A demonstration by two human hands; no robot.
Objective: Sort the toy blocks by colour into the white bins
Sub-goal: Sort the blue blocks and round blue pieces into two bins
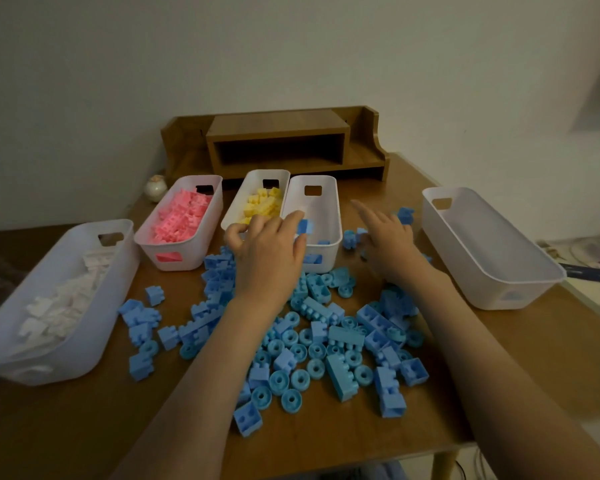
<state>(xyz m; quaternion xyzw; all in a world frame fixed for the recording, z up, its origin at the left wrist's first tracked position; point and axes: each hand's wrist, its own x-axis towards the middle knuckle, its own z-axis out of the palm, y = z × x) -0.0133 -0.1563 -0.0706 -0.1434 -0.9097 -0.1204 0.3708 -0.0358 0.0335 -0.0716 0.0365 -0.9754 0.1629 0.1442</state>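
While poised above the near end of the blue bin point(326, 209), left grip point(267, 251) pinching one blue block point(305, 226) between thumb and forefinger, block just over the bin's inside, other fingers curled. Right grip point(388, 237) spread and holding nothing, palm down, forefinger stretched toward the far side of the table point(361, 445), low over a few stray blue pieces just right of the blue bin. A couple of blue blocks lying on that bin's floor. Loose blue pile point(326, 341) heaped on the table between and around the forearms: bricks and ring-shaped wheels mixed, some paler than others. Yellow bin point(250, 181) touching the blue bin's left wall, yellow blocks inside. Pink bin point(215, 209) further left, filled with pink blocks. White-block bin point(0, 341) at the far left edge, angled, white blocks inside. Fifth bin point(482, 244) well apart at the right; contents unclear. Wooden shelf point(281, 143) behind the bins, against the wall; small round ornament point(155, 188) beside the pink bin's far end.
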